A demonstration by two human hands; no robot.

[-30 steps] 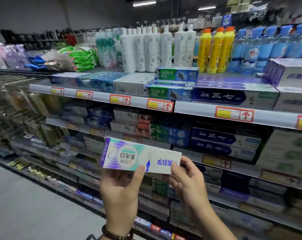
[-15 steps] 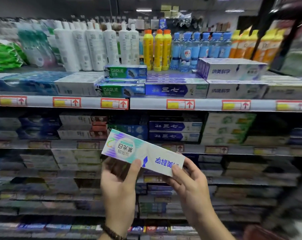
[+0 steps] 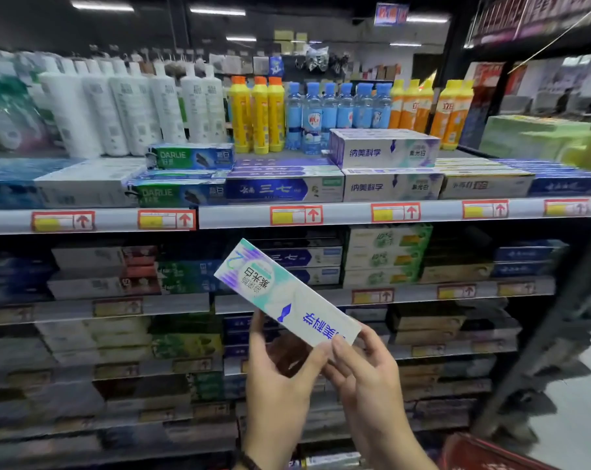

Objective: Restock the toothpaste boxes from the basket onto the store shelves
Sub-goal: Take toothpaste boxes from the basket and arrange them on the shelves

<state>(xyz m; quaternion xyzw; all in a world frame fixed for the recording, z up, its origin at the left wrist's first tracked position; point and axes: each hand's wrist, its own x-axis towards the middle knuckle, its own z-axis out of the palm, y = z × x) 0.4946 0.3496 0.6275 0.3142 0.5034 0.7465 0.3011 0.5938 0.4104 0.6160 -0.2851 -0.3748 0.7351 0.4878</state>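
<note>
- Before the shelves, just under the top shelf (image 3: 348,214), the box (image 3: 287,293) is held in the air, tilted, left end high, print upside down to the camera.
- Left hand (image 3: 277,378) is clamped on the box's lower edge, thumb on the face, fingers behind it. Right hand (image 3: 365,374) is pinched on the low right end.
- Matching stack (image 3: 383,152) is noted on the top shelf, up and right of the box, in two tiers with print upright and long face outward.
- Step is judged to be orienting the box; shelving is not yet begun.
- Box is best turned until the print reads as on the stack. One hand is used as pivot while the other is shifted, so that grip is never lost.
- Box is then to be levelled, raised and laid on the upper tier, face flush with the boxes below.
- Risks are judged as follows: the carton end may be dented by a hard pinch, and the upper tier may be shoved back toward the bottles (image 3: 345,110) close behind if the box is slid in with force.
- Basket (image 3: 484,452) is partly seen at lower right; its contents cannot be made out.
</note>
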